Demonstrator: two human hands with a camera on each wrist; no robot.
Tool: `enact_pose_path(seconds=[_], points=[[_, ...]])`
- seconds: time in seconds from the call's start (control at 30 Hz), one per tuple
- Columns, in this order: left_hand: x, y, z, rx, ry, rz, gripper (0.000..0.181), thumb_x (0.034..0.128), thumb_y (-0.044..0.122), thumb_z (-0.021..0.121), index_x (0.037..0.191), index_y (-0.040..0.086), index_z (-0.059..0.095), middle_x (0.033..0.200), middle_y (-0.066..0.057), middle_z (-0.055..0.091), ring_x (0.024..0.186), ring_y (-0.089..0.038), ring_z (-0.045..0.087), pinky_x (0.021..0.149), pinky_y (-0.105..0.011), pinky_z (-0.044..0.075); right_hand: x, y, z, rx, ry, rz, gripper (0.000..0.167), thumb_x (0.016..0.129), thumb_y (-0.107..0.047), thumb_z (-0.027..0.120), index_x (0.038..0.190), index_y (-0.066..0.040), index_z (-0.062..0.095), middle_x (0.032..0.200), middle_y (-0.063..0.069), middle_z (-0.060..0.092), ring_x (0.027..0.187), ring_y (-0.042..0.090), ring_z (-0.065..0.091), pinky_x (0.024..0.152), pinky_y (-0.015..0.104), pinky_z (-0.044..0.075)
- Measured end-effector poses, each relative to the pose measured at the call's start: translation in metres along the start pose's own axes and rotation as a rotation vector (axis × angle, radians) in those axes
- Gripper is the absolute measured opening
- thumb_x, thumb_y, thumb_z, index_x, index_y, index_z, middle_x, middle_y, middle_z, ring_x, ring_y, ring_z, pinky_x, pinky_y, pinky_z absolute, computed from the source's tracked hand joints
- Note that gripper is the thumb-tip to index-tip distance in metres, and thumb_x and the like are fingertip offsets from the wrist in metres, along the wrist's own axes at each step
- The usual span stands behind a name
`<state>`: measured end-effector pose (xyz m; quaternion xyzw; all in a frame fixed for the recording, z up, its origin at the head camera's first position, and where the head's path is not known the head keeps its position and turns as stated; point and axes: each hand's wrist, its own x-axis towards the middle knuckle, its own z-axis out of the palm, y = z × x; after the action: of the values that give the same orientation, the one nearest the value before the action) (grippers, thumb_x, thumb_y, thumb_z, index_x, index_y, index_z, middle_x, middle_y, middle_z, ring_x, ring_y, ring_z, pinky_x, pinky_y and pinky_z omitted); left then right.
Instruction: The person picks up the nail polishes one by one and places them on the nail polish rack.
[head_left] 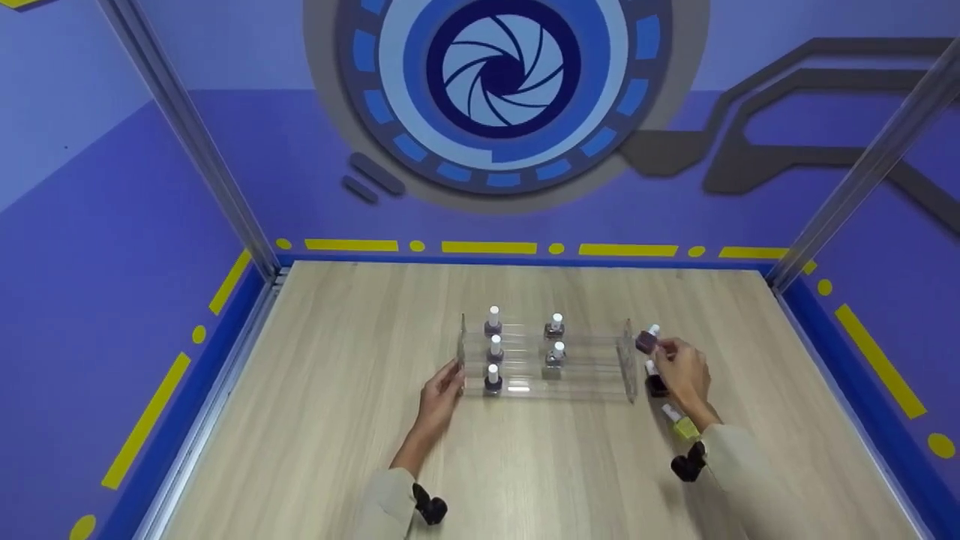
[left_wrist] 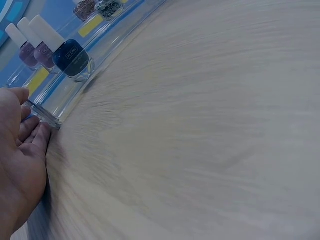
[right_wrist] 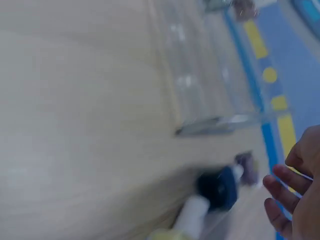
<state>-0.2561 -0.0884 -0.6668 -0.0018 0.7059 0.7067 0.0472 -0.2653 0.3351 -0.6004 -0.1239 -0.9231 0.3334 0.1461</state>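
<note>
A clear acrylic tiered rack (head_left: pixel 589 386) stands on the table, with several white-capped nail polish bottles upright on its tiers. My left hand (head_left: pixel 441 397) grips the rack's left end panel, its thumb and fingers on either side in the left wrist view. A dark blue bottle (left_wrist: pixel 71 57) stands on the lowest tier near that hand. Right of the rack, my right hand (head_left: pixel 684 371) hovers with loosely bent fingers beside a purple nail polish bottle (head_left: pixel 646 341). The right wrist view, blurred, shows a small gap between the fingers and that purple bottle (right_wrist: pixel 247 168).
Beneath the right hand, a dark nail polish bottle (head_left: pixel 657 386) and a yellow one (head_left: pixel 685 428) lie on the wooden table (head_left: pixel 337 375). Blue-purple printed walls (head_left: pixel 225 150) and metal posts (head_left: pixel 187 127) enclose the table at the back and sides.
</note>
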Motion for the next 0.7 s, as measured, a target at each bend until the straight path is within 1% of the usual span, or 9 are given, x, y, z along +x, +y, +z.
enact_pose_path(seconds=[0.03, 0.1, 0.17, 0.23, 0.33, 0.47, 0.5, 0.57, 0.7], points=[[0.000, 0.000, 0.000, -0.008, -0.001, -0.005, 0.054, 0.1084, 0.023, 0.052, 0.154, -0.003, 0.039, 0.152, -0.026, 0.049, 0.131, -0.033, 0.056, 0.104, -0.032, 0.055, -0.002, 0.006, 0.000, -0.013, -0.035, 0.026, 0.026, 0.098, -0.015, 0.061, 0.114, 0.001, 0.073, 0.105, 0.022, 0.076, 0.094, 0.037, 0.072, 0.076, 0.047, 0.056], [0.001, 0.000, 0.000, -0.001, -0.003, -0.013, 0.055, 0.1086, 0.023, 0.051, 0.154, -0.004, 0.038, 0.154, -0.025, 0.047, 0.135, -0.034, 0.054, 0.106, -0.033, 0.053, -0.004, 0.016, 0.001, -0.037, -0.100, 0.061, 0.030, 0.099, -0.020, 0.060, 0.116, 0.003, 0.072, 0.108, 0.023, 0.075, 0.097, 0.038, 0.071, 0.079, 0.050, 0.056], [0.001, 0.000, -0.001, 0.003, -0.005, -0.017, 0.055, 0.1090, 0.023, 0.051, 0.155, -0.004, 0.037, 0.156, -0.025, 0.045, 0.138, -0.036, 0.052, 0.107, -0.034, 0.053, -0.006, 0.021, 0.003, -0.057, -0.142, 0.068, 0.035, 0.099, -0.026, 0.062, 0.115, 0.004, 0.072, 0.108, 0.023, 0.074, 0.095, 0.036, 0.070, 0.077, 0.047, 0.057], [0.000, 0.001, -0.002, 0.005, 0.001, -0.021, 0.054, 0.1090, 0.023, 0.051, 0.154, -0.004, 0.037, 0.156, -0.025, 0.045, 0.139, -0.036, 0.052, 0.107, -0.033, 0.053, -0.006, 0.024, 0.006, -0.073, -0.169, 0.053, 0.038, 0.098, -0.030, 0.065, 0.112, 0.004, 0.073, 0.105, 0.022, 0.075, 0.090, 0.031, 0.069, 0.072, 0.042, 0.056], [0.000, 0.003, -0.003, 0.009, 0.008, -0.006, 0.053, 0.1089, 0.021, 0.051, 0.154, -0.004, 0.039, 0.152, -0.025, 0.050, 0.133, -0.034, 0.055, 0.103, -0.031, 0.055, -0.004, 0.024, 0.009, -0.105, -0.189, 0.039, 0.038, 0.095, -0.033, 0.069, 0.108, 0.003, 0.076, 0.101, 0.017, 0.075, 0.083, 0.024, 0.064, 0.066, 0.036, 0.053], [-0.001, 0.001, -0.003, -0.008, -0.005, 0.000, 0.052, 0.1090, 0.021, 0.050, 0.154, -0.003, 0.039, 0.139, -0.024, 0.058, 0.120, -0.027, 0.058, 0.097, -0.027, 0.055, -0.004, 0.022, 0.009, -0.130, -0.218, 0.081, 0.035, 0.094, -0.029, 0.070, 0.108, 0.002, 0.076, 0.098, 0.015, 0.075, 0.081, 0.022, 0.062, 0.065, 0.035, 0.051], [-0.002, 0.004, -0.003, -0.018, -0.013, -0.004, 0.052, 0.1089, 0.019, 0.050, 0.154, -0.004, 0.039, 0.135, -0.024, 0.059, 0.115, -0.025, 0.058, 0.096, -0.028, 0.056, -0.005, 0.022, 0.009, -0.123, -0.219, 0.094, 0.034, 0.094, -0.028, 0.069, 0.108, 0.002, 0.076, 0.097, 0.015, 0.075, 0.081, 0.022, 0.063, 0.065, 0.034, 0.050], [-0.002, 0.003, -0.003, -0.036, -0.017, -0.013, 0.051, 0.1088, 0.017, 0.050, 0.153, -0.006, 0.039, 0.129, -0.025, 0.059, 0.108, -0.020, 0.058, 0.094, -0.029, 0.056, -0.007, 0.022, 0.008, -0.099, -0.217, 0.117, 0.033, 0.094, -0.026, 0.068, 0.108, 0.003, 0.075, 0.094, 0.014, 0.075, 0.079, 0.022, 0.063, 0.063, 0.031, 0.048], [-0.001, 0.003, -0.003, -0.043, -0.017, -0.014, 0.051, 0.1086, 0.016, 0.050, 0.153, -0.007, 0.038, 0.126, -0.025, 0.059, 0.103, -0.015, 0.056, 0.090, -0.028, 0.056, -0.009, 0.024, 0.005, -0.009, -0.179, 0.120, 0.031, 0.096, -0.025, 0.065, 0.108, 0.003, 0.072, 0.095, 0.016, 0.074, 0.078, 0.021, 0.066, 0.062, 0.026, 0.046]])
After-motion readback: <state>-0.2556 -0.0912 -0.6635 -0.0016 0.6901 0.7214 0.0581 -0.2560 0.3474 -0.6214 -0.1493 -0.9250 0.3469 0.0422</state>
